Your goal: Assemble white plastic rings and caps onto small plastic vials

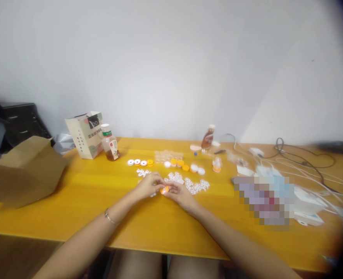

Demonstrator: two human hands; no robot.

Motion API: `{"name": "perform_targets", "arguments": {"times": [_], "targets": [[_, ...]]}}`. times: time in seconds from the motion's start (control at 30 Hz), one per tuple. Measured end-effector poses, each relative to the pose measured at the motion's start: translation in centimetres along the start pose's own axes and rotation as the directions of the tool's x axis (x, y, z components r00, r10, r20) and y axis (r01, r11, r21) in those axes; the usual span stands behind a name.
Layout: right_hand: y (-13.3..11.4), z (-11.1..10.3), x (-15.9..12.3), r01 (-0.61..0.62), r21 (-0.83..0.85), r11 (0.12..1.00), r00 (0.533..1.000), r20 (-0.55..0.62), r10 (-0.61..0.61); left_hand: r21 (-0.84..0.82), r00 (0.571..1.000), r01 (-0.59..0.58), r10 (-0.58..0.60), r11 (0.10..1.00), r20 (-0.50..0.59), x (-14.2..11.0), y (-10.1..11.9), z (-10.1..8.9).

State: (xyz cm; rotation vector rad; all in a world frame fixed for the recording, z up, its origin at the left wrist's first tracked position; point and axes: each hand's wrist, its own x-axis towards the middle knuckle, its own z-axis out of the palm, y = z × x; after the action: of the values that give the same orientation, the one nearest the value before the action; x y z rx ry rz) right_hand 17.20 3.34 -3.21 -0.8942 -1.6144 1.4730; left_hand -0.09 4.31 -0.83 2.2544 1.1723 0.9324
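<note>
Centrally, a small orange-and-white round piece (164,190) sits between the two hands above the counter (90,211). The right hand (184,197) grasps it from its right side with the fingertips; the left hand (148,186) has its fingers curled in at the piece's upper left edge, though blur leaves it unclear whether they pinch it. A bracelet (110,217) circles the left wrist. Just beyond the right hand lie scattered white cutouts (197,187), and a smaller cluster of white bits (143,173) lies just past the left. Farther out from both hands runs a row of white and orange discs (150,162). A labelled bottle (111,146) stands beyond the left hand, beside a printed bag (87,137).
</note>
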Motion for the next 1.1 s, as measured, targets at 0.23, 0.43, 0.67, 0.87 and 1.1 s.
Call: {"name": "perform_targets", "arguments": {"times": [0.23,0.43,0.67,0.87,1.1], "targets": [[0.0,-0.1,0.0,-0.006,0.006,1.000,1.000,0.007,0.006,-0.044,0.999,0.044,-0.044,0.998,-0.002,0.0,0.0,0.1],[-0.2,0.0,0.0,-0.014,0.027,1.000,1.000,0.024,0.013,-0.042,1.000,0.018,-0.017,0.999,0.023,-0.1,0.3,-0.2],[-0.2,0.1,0.0,-0.013,0.082,0.997,1.000,-0.012,0.014,-0.060,0.997,0.073,-0.071,0.996,0.034,-0.1,0.3,-0.3],[-0.3,0.1,0.0,-0.004,0.077,0.997,1.000,-0.021,0.005,-0.028,0.998,0.058,-0.058,0.998,0.003,0.1,0.4,-0.7],[-0.3,0.0,-0.1,-0.020,0.089,0.996,0.999,-0.046,0.024,0.062,0.995,0.027,-0.021,0.998,-0.101,0.7,-1.4,-0.1]]}}
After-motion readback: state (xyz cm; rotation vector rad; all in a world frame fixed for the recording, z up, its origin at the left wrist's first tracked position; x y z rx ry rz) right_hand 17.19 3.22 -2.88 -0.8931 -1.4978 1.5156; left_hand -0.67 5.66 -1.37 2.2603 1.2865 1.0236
